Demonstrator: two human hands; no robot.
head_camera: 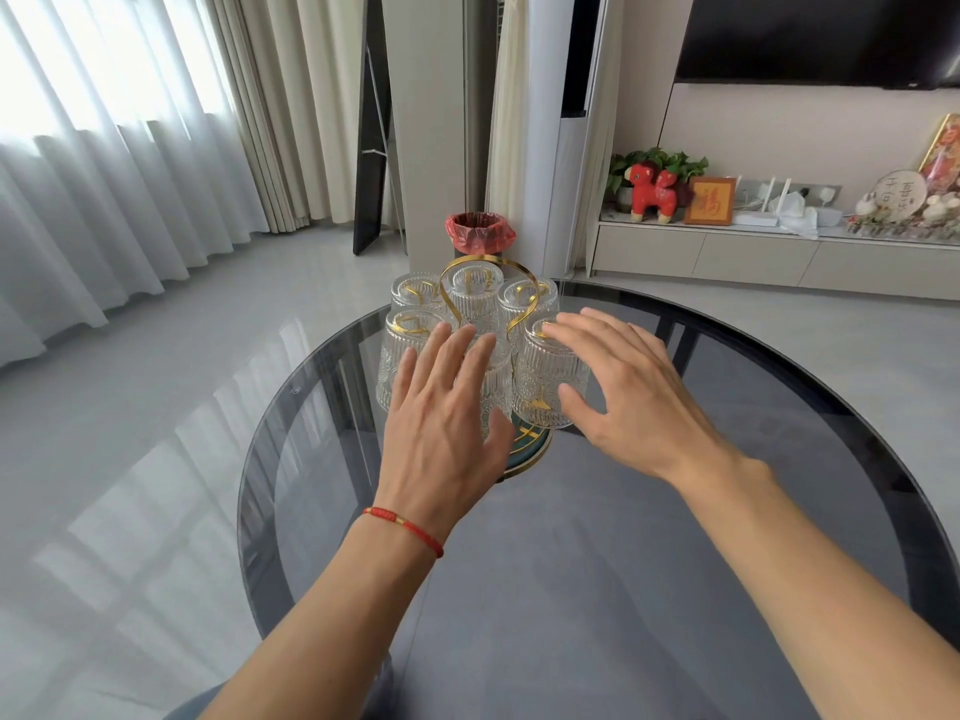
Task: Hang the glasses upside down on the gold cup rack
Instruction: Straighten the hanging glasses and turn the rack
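A gold cup rack (519,291) with a looped handle stands on a round dark glass table (649,537), near its far edge. Several ribbed clear glasses hang upside down on it, among them a back glass (475,293) and a front right glass (540,379). My left hand (447,413), with a red string on the wrist, hovers flat with fingers spread in front of the middle glasses and hides one. My right hand (618,392) is spread beside the front right glass, fingertips over its top and thumb near its rim. Neither hand holds anything.
A bin with a red bag (480,233) stands on the floor just behind the rack. A low white cabinet (753,257) with a red toy, frames and plants runs along the right wall. Curtains fill the left.
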